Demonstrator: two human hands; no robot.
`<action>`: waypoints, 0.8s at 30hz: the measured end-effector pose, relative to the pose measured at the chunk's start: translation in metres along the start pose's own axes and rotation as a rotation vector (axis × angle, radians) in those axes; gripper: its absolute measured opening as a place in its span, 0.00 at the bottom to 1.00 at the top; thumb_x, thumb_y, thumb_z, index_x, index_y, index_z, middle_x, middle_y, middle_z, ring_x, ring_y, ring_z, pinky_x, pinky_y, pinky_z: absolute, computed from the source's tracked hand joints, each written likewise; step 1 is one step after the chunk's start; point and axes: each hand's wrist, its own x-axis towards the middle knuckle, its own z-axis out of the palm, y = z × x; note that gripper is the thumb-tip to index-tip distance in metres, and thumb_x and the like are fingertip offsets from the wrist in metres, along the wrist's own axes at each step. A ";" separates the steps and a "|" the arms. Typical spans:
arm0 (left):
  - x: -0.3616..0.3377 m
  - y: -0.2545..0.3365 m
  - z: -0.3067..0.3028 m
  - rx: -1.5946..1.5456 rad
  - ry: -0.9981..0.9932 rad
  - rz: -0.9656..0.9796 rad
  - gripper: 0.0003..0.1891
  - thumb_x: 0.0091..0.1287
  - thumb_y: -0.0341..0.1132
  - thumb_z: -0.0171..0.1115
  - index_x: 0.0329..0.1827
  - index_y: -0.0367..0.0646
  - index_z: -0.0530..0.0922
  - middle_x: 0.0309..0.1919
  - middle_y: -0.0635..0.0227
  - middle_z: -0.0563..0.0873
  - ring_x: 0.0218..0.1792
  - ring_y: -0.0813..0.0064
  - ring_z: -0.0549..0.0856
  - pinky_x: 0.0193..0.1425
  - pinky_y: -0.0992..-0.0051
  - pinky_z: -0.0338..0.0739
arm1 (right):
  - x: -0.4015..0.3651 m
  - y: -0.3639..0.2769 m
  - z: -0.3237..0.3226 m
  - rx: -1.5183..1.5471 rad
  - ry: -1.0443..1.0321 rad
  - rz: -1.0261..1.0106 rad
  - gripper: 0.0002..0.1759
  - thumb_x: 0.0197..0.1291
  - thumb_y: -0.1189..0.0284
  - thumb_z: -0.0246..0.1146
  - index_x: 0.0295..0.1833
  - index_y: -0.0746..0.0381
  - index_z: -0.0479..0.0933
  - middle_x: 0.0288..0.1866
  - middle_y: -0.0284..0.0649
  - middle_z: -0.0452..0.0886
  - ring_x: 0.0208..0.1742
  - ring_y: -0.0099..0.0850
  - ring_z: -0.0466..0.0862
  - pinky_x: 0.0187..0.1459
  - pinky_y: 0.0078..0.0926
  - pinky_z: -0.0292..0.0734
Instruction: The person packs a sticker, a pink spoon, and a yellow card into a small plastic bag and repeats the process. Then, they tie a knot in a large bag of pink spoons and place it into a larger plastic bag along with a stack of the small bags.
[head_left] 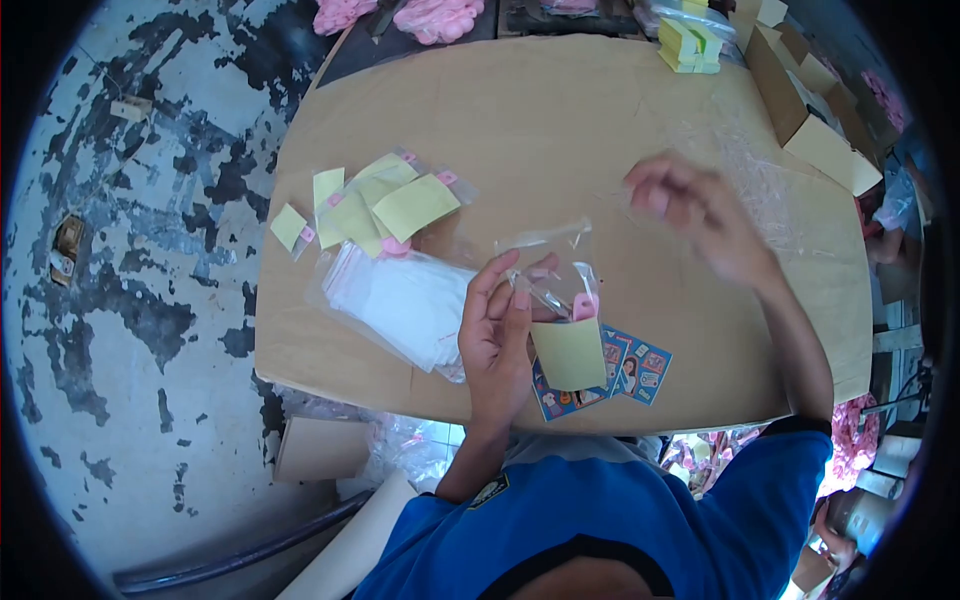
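My left hand (pixel 500 335) holds a clear plastic bag (pixel 548 245) between thumb and fingers, near the table's front edge. Inside the bag are a yellow card (pixel 570 355) and a small pink item (pixel 585 306). Blue printed cards (pixel 642 370) lie partly under the bag. My right hand (pixel 705 215) is raised over the table to the right, apart from the bag. It is blurred, its fingers curled, and I cannot make out whether it holds anything. Left of my left hand lies a stack of clear bags (pixel 400 305), with several bagged yellow cards (pixel 415 205) behind it.
The brown-covered table (pixel 540 120) has loose clear plastic film (pixel 745 185) at the right. An open cardboard box (pixel 810 110) stands at the back right, near stacked yellow cards (pixel 690 48). Pink bundles (pixel 440 18) lie beyond the back edge. Part of another person (pixel 888 245) shows at far right.
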 end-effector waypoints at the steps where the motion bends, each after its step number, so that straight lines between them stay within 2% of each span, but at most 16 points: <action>1: -0.001 0.000 0.001 0.034 0.022 0.014 0.22 0.79 0.30 0.49 0.73 0.36 0.62 0.60 0.48 0.82 0.43 0.77 0.87 0.49 0.81 0.79 | -0.007 -0.005 0.012 0.128 -0.132 0.050 0.11 0.68 0.71 0.65 0.51 0.64 0.78 0.39 0.32 0.84 0.42 0.22 0.81 0.44 0.24 0.76; 4: -0.001 0.001 0.010 0.072 0.083 0.049 0.23 0.78 0.30 0.50 0.73 0.35 0.61 0.59 0.48 0.82 0.40 0.80 0.87 0.46 0.80 0.80 | -0.021 -0.006 0.051 0.296 -0.374 0.177 0.12 0.68 0.71 0.66 0.52 0.65 0.77 0.36 0.32 0.83 0.37 0.18 0.82 0.38 0.19 0.77; 6: 0.000 0.000 0.015 0.013 0.152 0.055 0.24 0.78 0.31 0.51 0.75 0.35 0.60 0.56 0.51 0.85 0.41 0.81 0.86 0.47 0.80 0.79 | -0.029 0.002 0.067 0.525 -0.300 0.204 0.13 0.69 0.69 0.66 0.53 0.65 0.77 0.34 0.31 0.83 0.33 0.16 0.81 0.35 0.16 0.76; 7: -0.002 -0.002 0.007 0.055 0.065 -0.011 0.22 0.79 0.31 0.51 0.73 0.35 0.63 0.55 0.53 0.85 0.43 0.82 0.86 0.48 0.81 0.79 | -0.030 0.005 0.073 0.635 -0.259 0.212 0.13 0.69 0.69 0.66 0.53 0.65 0.77 0.32 0.31 0.82 0.32 0.15 0.81 0.33 0.15 0.76; 9: -0.004 -0.004 -0.010 0.130 -0.114 -0.138 0.20 0.79 0.32 0.52 0.70 0.35 0.68 0.54 0.57 0.85 0.45 0.82 0.85 0.50 0.82 0.78 | -0.031 0.008 0.077 0.607 -0.187 0.184 0.11 0.68 0.71 0.66 0.51 0.65 0.78 0.32 0.31 0.83 0.31 0.15 0.81 0.33 0.15 0.77; 10: -0.004 -0.005 -0.011 0.119 -0.098 -0.156 0.19 0.79 0.33 0.52 0.69 0.35 0.71 0.51 0.60 0.86 0.44 0.83 0.84 0.48 0.83 0.77 | -0.033 0.010 0.078 0.591 -0.150 0.175 0.10 0.68 0.72 0.66 0.51 0.65 0.79 0.32 0.31 0.83 0.31 0.15 0.81 0.34 0.16 0.77; 13: -0.001 -0.002 -0.005 0.134 -0.046 -0.185 0.17 0.80 0.36 0.52 0.64 0.35 0.78 0.43 0.67 0.87 0.39 0.86 0.82 0.43 0.84 0.76 | -0.034 0.007 0.076 0.626 -0.144 0.314 0.10 0.67 0.73 0.67 0.50 0.65 0.79 0.32 0.32 0.83 0.31 0.15 0.81 0.34 0.15 0.78; 15: -0.003 -0.004 -0.003 0.208 -0.008 -0.153 0.17 0.80 0.37 0.52 0.62 0.36 0.80 0.38 0.70 0.87 0.37 0.88 0.80 0.40 0.84 0.75 | -0.033 0.012 0.078 0.616 -0.197 0.280 0.11 0.67 0.73 0.67 0.52 0.66 0.79 0.32 0.33 0.84 0.31 0.15 0.81 0.34 0.15 0.78; 19: -0.003 -0.004 -0.008 0.214 -0.055 -0.172 0.17 0.80 0.38 0.53 0.61 0.36 0.80 0.38 0.71 0.86 0.36 0.88 0.80 0.39 0.84 0.74 | -0.033 0.020 0.078 0.678 -0.278 0.191 0.14 0.67 0.72 0.67 0.55 0.67 0.80 0.33 0.34 0.84 0.32 0.16 0.81 0.35 0.16 0.78; 22: -0.002 -0.003 -0.006 0.189 -0.070 -0.164 0.17 0.79 0.38 0.53 0.61 0.35 0.80 0.39 0.70 0.87 0.37 0.87 0.81 0.41 0.84 0.75 | -0.029 0.008 0.072 0.722 -0.231 0.322 0.13 0.67 0.71 0.67 0.54 0.66 0.82 0.34 0.35 0.85 0.32 0.17 0.82 0.37 0.16 0.78; 24: -0.002 -0.001 -0.004 0.177 -0.072 -0.163 0.18 0.80 0.38 0.53 0.61 0.35 0.80 0.40 0.69 0.87 0.39 0.86 0.82 0.42 0.84 0.76 | -0.028 0.015 0.073 0.683 -0.229 0.258 0.12 0.67 0.71 0.67 0.52 0.66 0.84 0.34 0.34 0.85 0.33 0.17 0.82 0.37 0.16 0.77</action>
